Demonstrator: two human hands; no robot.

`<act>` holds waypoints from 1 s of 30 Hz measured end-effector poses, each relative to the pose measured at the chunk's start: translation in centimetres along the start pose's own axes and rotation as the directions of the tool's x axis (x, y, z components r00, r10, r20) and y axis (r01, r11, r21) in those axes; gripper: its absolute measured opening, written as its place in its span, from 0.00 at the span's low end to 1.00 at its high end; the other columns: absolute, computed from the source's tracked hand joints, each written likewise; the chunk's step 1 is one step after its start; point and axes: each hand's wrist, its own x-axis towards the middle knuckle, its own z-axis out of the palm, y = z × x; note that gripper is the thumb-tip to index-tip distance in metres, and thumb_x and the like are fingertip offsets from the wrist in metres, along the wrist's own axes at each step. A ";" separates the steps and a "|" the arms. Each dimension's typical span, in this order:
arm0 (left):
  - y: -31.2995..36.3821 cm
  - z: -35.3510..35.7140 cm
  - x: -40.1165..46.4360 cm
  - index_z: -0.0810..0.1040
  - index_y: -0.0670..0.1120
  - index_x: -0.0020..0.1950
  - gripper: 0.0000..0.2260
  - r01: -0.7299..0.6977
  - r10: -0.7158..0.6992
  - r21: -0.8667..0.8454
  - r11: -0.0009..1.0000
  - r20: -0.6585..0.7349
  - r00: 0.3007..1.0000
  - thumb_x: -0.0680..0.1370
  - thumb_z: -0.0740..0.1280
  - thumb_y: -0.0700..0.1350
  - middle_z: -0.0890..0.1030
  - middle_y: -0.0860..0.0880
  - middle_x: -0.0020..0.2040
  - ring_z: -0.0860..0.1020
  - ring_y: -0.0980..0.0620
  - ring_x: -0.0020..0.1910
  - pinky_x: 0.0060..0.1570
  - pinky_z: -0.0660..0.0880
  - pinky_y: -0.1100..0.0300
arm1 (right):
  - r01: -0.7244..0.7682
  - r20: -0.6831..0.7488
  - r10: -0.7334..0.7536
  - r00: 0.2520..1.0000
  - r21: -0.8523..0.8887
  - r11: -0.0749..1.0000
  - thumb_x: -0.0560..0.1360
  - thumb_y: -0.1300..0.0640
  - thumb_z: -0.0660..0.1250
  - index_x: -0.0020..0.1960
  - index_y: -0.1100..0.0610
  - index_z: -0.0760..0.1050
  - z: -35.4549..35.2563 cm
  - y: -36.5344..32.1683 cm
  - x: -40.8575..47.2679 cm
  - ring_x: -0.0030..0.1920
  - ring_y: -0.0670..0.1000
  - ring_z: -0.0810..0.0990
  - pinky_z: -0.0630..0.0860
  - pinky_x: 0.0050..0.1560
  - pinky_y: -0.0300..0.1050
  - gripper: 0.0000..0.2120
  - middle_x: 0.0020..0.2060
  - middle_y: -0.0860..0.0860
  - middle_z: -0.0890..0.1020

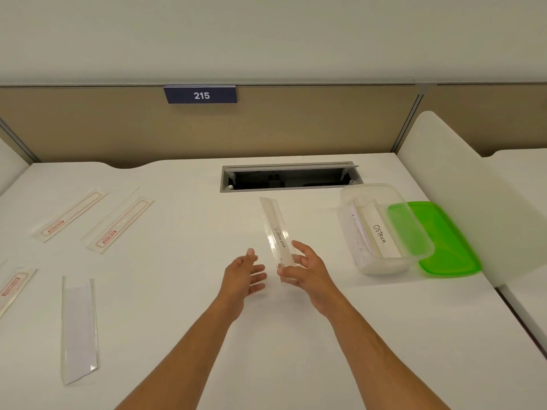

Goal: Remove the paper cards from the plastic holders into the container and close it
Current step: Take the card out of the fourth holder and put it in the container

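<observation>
Head view: a clear plastic holder (279, 241) with a paper card marked "PANDA" (280, 236) inside it is held above the white surface (296, 335), tilted so that its far end rises away from the person. The near end of the holder is grasped in the grip of the right hand (307, 269), with the thumb and fingers curled round the lower edge. The left hand (245, 275) is seen just beside the holder, its grip released, fingers straight and spread, and apart from the plastic.

To the right, a clear container (384, 229) is set on the surface with its top uncovered; a card marked "OSTRICH" (379, 233) is seen lying inside it, over at least one more card (359, 229). A green lid (444, 241) lies flat just beside and partly behind the container, on its right.

On the left of the surface, three flat holders with red printing (69, 216) (118, 224) (13, 288) are laid out, the last cut off by the picture's edge. Nearer the person, another holder with a pale insert (79, 329) is lying flat. At the back of the surface a cable tray opening (291, 177) is seen, and on the partition behind it a blue sign reading "215" (201, 95) is fixed.
</observation>
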 end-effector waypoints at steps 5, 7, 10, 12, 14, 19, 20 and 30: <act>2.1 -1.3 0.7 0.70 0.45 0.67 0.26 -0.062 0.063 -0.088 0.994 0.005 0.998 0.78 0.63 0.63 0.79 0.45 0.60 0.82 0.44 0.55 0.51 0.80 0.50 | 0.020 0.050 -0.015 0.999 -0.099 0.995 0.60 0.63 0.77 0.64 0.46 0.70 -1.2 -0.7 -0.3 0.57 0.53 0.81 0.80 0.51 0.45 0.35 0.59 0.52 0.79; 2.6 -1.7 0.8 0.69 0.48 0.67 0.26 -0.088 0.091 -0.104 0.991 0.024 0.996 0.76 0.64 0.64 0.77 0.46 0.62 0.81 0.44 0.57 0.54 0.80 0.48 | 0.019 0.073 -0.010 0.997 -0.126 0.992 0.60 0.66 0.77 0.62 0.45 0.72 -1.8 -0.8 -0.6 0.57 0.52 0.81 0.79 0.47 0.43 0.35 0.60 0.52 0.78; 2.7 -2.2 1.0 0.69 0.49 0.68 0.29 -0.106 0.120 -0.169 0.980 0.074 0.990 0.74 0.66 0.64 0.77 0.46 0.64 0.80 0.44 0.59 0.57 0.79 0.47 | 0.038 0.118 -0.014 0.993 -0.204 0.978 0.58 0.68 0.77 0.63 0.43 0.74 -2.7 -1.0 -1.0 0.61 0.44 0.77 0.76 0.48 0.37 0.37 0.61 0.48 0.78; 2.5 -2.4 1.1 0.71 0.47 0.70 0.31 -0.115 0.136 -0.198 0.973 0.099 0.986 0.72 0.68 0.63 0.78 0.45 0.64 0.81 0.44 0.60 0.58 0.79 0.47 | 0.061 0.137 -0.027 0.990 -0.252 0.966 0.59 0.71 0.76 0.62 0.44 0.75 -3.3 -0.9 -1.3 0.59 0.39 0.76 0.74 0.48 0.32 0.37 0.60 0.45 0.79; 2.3 -2.6 1.2 0.73 0.44 0.68 0.29 -0.116 0.147 -0.248 0.962 0.113 0.983 0.73 0.72 0.59 0.79 0.45 0.60 0.82 0.44 0.58 0.56 0.79 0.48 | 0.072 0.142 -0.034 0.989 -0.279 0.958 0.60 0.74 0.75 0.63 0.45 0.75 -3.7 -0.9 -1.6 0.61 0.39 0.75 0.74 0.48 0.30 0.37 0.60 0.44 0.79; 1.3 -3.6 1.5 0.76 0.43 0.51 0.14 -0.062 0.141 -0.381 0.923 0.183 0.973 0.70 0.74 0.44 0.81 0.44 0.46 0.82 0.44 0.46 0.50 0.81 0.51 | 0.084 0.146 -0.036 0.989 -0.342 0.936 0.60 0.75 0.72 0.63 0.44 0.76 -4.7 -1.1 -2.1 0.62 0.42 0.75 0.75 0.50 0.36 0.39 0.58 0.45 0.79; 1.2 -3.7 1.6 0.76 0.43 0.52 0.13 -0.063 0.140 -0.370 0.927 0.184 0.973 0.71 0.74 0.42 0.81 0.44 0.47 0.82 0.44 0.46 0.49 0.81 0.52 | 0.091 0.157 -0.035 0.987 -0.365 0.926 0.60 0.75 0.72 0.63 0.44 0.76 -4.9 -1.2 -2.3 0.62 0.42 0.75 0.75 0.52 0.36 0.39 0.59 0.45 0.79; 0.3 -5.3 1.5 0.78 0.43 0.63 0.20 -0.065 0.139 -0.242 0.968 0.300 0.944 0.73 0.72 0.45 0.83 0.43 0.55 0.81 0.43 0.52 0.54 0.80 0.52 | 0.084 0.170 -0.025 0.985 -0.350 0.933 0.58 0.73 0.71 0.64 0.46 0.77 -5.1 -0.6 -3.4 0.65 0.45 0.75 0.77 0.49 0.43 0.39 0.61 0.51 0.80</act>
